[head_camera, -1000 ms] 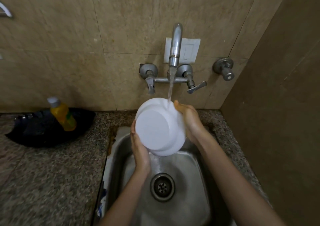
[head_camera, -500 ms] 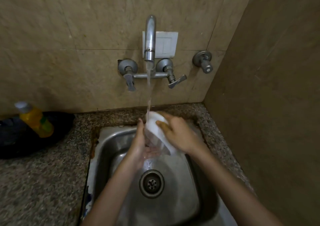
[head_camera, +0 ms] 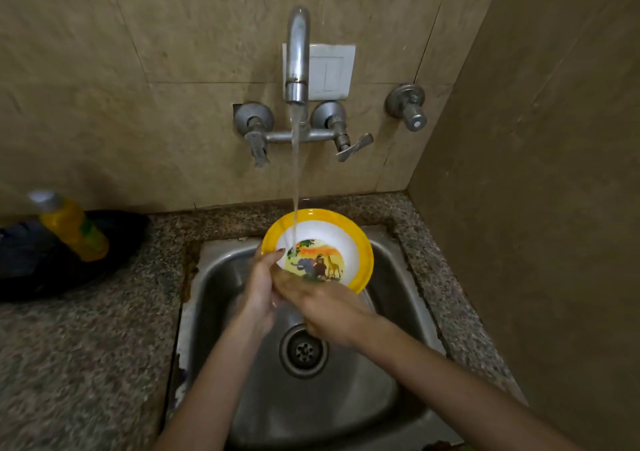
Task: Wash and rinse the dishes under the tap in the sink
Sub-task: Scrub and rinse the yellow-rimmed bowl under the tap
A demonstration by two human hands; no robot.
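Note:
A white bowl (head_camera: 349,243) with a yellow rim and a cartoon animal picture inside is tilted toward me over the steel sink (head_camera: 391,391). Water runs from the wall tap (head_camera: 298,52) onto the bowl's inner face. My left hand (head_camera: 259,284) grips the bowl's left rim, thumb on the inside. My right hand (head_camera: 325,308) lies across the bowl's near edge, fingers reaching left into the bowl beside the left hand. The bowl's lower edge is hidden behind both hands.
A yellow bottle (head_camera: 69,225) lies on a dark cloth (head_camera: 41,263) on the granite counter (head_camera: 86,346) at the left. The drain (head_camera: 304,350) sits below my hands. A brown wall (head_camera: 536,208) closes the right side. Two tap handles and a separate valve (head_camera: 407,106) are on the tiled wall.
The bowl has been turned from showing its white underside to showing its picture side under the stream. It has come lower into the sink, and my right hand has moved from its far edge to its near edge.

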